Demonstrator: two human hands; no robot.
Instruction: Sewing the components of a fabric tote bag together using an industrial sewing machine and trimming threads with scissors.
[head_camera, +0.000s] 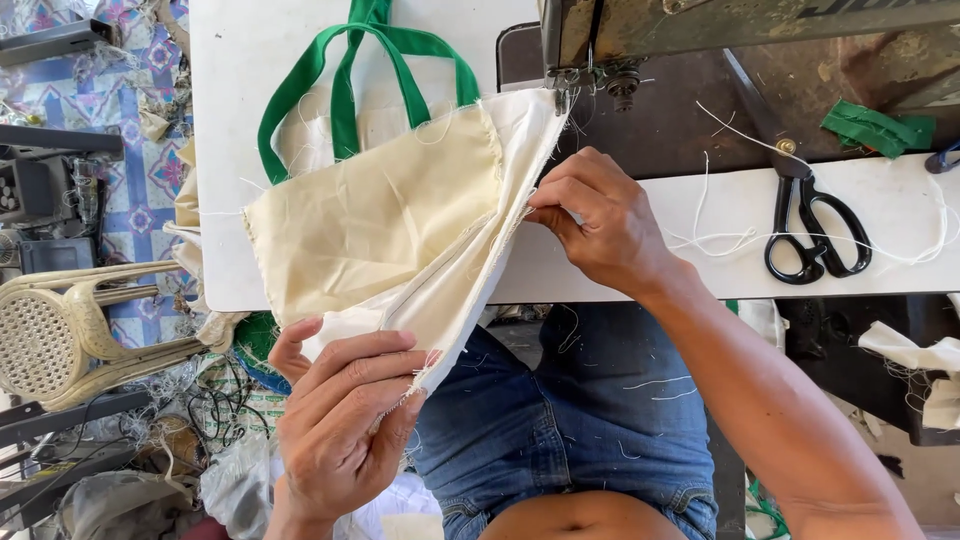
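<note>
1. White sewing table (250, 60) fills the top of the view; the person sits at its near edge, blue denim shorts (570, 420) flecked with thread bits showing below.
2. Sewing machine (740, 25), worn dark-metal head at top right, presser foot and needle area (580, 80) right at the far end of the fabric edge.
3. Cream cloth tote bag (370, 220) with green handles (345, 90) lies half on the table, half hanging off the near edge toward the lap. Handles point away, up the table.
4. Key relation: the bag's raw side seam (480, 290) runs diagonally, from the needle area at upper right down to the lower left. Both hands sit on that one line, pulling it taut between them.
5. Right hand (600, 225) is the one nearer the needle, fingers closed in a narrow pinch on the seam edge just below the presser foot.
6. Left hand (345, 420) holds the low end of the seam off the table, fingers curled shut around the folded edge, thumb underneath.
7. Black-handled scissors (815, 225) lie flat on the table right of the right hand, well apart, amid loose white threads (720, 220).
8. Green fabric scrap (880, 128) by the machine base, far right.
9. Cream plastic chair (70, 330) on the cluttered floor at left.
</note>
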